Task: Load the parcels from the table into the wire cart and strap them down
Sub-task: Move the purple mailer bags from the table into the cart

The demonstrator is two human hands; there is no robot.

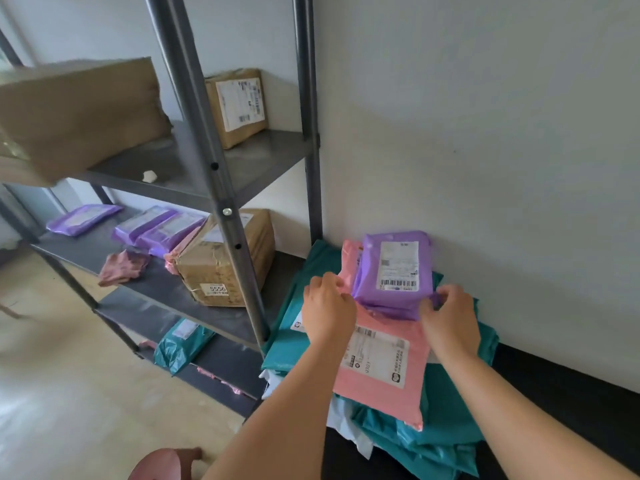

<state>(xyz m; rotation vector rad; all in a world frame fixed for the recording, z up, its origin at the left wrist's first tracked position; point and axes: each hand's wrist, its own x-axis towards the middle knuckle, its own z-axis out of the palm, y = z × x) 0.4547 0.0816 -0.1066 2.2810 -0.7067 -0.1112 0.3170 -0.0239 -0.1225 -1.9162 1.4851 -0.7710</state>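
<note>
A purple parcel (394,271) with a white label sits on top of a pile of soft parcels against the wall. Under it lies a pink parcel (381,362), and beneath that several teal parcels (446,431). My left hand (327,311) has its fingers curled at the purple parcel's left edge, over the pink one. My right hand (450,315) pinches the purple parcel's right lower corner. The pile rests on a dark table (571,403). No wire cart is in view.
A grey metal shelf rack (221,188) stands to the left, holding cardboard boxes (221,261), purple parcels (159,226), a pink cloth (121,266) and a teal parcel (180,344). A pink stool (162,465) shows at the bottom edge. Pale floor lies to the left.
</note>
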